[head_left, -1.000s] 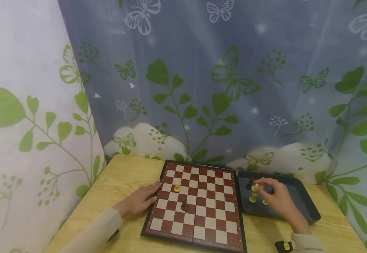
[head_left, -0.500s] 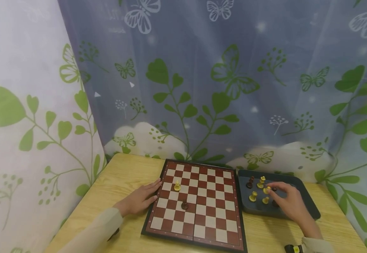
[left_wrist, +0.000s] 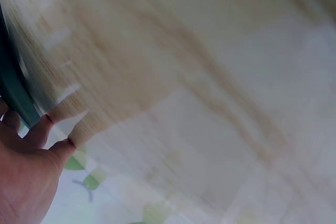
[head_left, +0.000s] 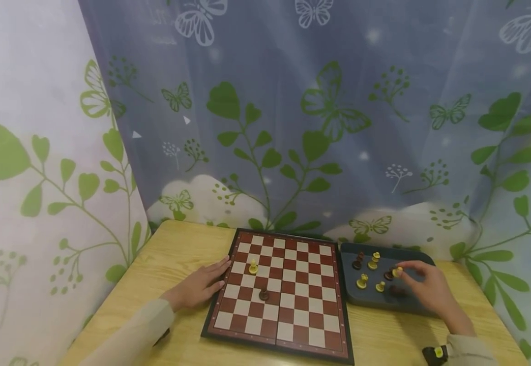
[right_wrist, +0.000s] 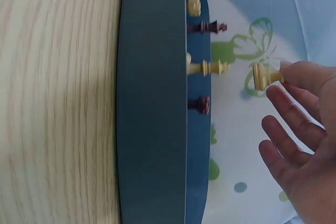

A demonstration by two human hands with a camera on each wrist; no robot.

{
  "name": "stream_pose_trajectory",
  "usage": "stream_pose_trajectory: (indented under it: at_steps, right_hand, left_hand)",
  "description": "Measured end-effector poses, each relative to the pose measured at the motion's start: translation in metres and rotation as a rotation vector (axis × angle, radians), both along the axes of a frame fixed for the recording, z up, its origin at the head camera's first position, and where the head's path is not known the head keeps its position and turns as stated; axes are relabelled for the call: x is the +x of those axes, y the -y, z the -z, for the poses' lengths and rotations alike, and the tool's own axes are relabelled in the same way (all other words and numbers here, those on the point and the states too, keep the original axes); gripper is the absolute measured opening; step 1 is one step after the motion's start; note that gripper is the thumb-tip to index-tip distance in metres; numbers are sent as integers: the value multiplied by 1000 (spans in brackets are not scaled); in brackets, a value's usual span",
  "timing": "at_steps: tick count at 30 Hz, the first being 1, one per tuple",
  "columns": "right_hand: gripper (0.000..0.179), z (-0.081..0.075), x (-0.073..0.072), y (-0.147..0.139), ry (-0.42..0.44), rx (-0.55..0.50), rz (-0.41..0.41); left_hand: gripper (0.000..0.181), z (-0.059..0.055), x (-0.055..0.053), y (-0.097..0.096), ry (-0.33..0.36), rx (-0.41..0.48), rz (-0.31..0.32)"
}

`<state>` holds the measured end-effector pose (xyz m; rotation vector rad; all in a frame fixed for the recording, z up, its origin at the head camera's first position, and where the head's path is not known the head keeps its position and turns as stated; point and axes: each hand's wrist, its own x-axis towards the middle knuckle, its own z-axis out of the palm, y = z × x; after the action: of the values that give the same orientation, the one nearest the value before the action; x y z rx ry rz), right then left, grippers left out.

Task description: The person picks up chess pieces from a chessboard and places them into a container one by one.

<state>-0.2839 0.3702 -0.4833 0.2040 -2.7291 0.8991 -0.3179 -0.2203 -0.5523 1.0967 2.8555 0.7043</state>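
Observation:
My right hand (head_left: 432, 290) pinches a yellow chess piece (right_wrist: 262, 77) by its top between thumb and fingertips, base uncovered; the fingers hide its head. The hand hovers over a dark tray (head_left: 371, 301), where several yellow and dark chess pieces stand, including a yellow piece (head_left: 373, 261) and a dark piece (head_left: 357, 262). My left hand (head_left: 197, 287) lies on the table, straight fingertips touching the left edge of a red-and-white chessboard (head_left: 313, 305). On the board's left half stand a yellow chess piece (head_left: 253, 267) and a dark chess piece (head_left: 264, 294).
The tray sits close against the chessboard's right side. Behind the wooden table (head_left: 178, 249) hangs a curtain (head_left: 270, 101) patterned with leaves and butterflies. Bare tabletop shows left of the board and in front of the tray.
My right hand has moved right across the tray, carrying the yellow chess piece, which uncovers more of the standing pieces. The left hand stays at the board's edge.

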Motion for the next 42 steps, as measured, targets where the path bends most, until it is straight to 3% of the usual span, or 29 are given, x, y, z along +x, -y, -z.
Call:
stream_pose_trajectory:
  at_steps: [10, 26, 42]
  right_hand:
    - [27, 1, -13, -18, 27, 46, -14]
    - [22, 8, -53, -43, 52, 125, -65]
    - [21, 18, -65, -46, 115, 120, -33]
  left_hand:
    - [58, 2, -3, 1, 0, 1, -2]
    - [59, -1, -4, 1, 40, -8, -14]
    - [59, -1, -1, 1, 43, -11, -13]
